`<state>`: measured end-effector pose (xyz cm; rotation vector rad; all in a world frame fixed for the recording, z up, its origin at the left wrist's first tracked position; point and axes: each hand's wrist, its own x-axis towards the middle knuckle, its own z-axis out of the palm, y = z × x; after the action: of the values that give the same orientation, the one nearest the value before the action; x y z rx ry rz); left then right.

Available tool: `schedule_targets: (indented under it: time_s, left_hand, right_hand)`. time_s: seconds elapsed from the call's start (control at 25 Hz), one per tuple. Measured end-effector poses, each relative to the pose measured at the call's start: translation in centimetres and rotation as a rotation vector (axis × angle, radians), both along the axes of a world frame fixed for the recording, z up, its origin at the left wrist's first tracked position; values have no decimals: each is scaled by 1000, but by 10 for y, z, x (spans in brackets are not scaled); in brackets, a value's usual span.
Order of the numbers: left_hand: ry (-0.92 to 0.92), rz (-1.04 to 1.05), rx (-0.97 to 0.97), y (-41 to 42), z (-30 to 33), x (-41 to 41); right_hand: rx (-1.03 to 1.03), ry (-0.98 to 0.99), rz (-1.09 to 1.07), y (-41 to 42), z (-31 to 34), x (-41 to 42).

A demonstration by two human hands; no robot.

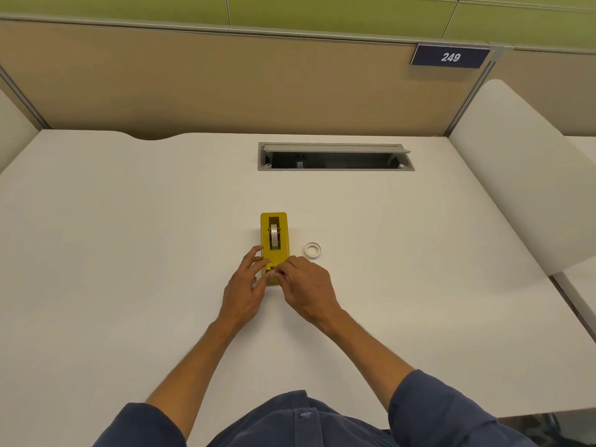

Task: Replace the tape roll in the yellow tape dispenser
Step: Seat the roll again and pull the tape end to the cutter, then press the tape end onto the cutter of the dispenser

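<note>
The yellow tape dispenser (274, 230) stands lengthwise on the white desk, with a pale tape roll (274, 236) seated upright in its slot. A second tape roll (312, 250) lies flat on the desk just right of the dispenser. My left hand (246, 285) rests against the dispenser's near left side, fingers on its edge. My right hand (308, 288) covers the near right end, fingertips pinched at the cutter end. Whether a tape strip sits between those fingers cannot be made out.
A grey cable tray opening (335, 156) is sunk into the desk behind the dispenser. A beige partition (225, 82) closes off the back, with a "249" sign (450, 57). A white divider panel (522, 175) rises at the right edge.
</note>
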<state>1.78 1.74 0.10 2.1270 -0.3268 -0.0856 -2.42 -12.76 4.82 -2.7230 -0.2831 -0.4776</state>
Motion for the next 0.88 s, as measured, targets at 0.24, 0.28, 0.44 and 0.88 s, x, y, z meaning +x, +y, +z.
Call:
schedule_targets:
  time_s: [0.24, 0.28, 0.44, 0.88]
  left_hand:
    - [-7, -10, -3, 1, -2, 1]
    - [-9, -15, -5, 1, -3, 2]
    - [-8, -15, -12, 2, -5, 3]
    - [6, -3, 1, 1, -5, 2]
  right_hand:
    - [-5, -3, -1, 2, -5, 0]
    - [-5, -8, -2, 2, -6, 0]
    - [4, -7, -3, 2, -9, -1]
    - [-24, -58, -4, 2, -21, 0]
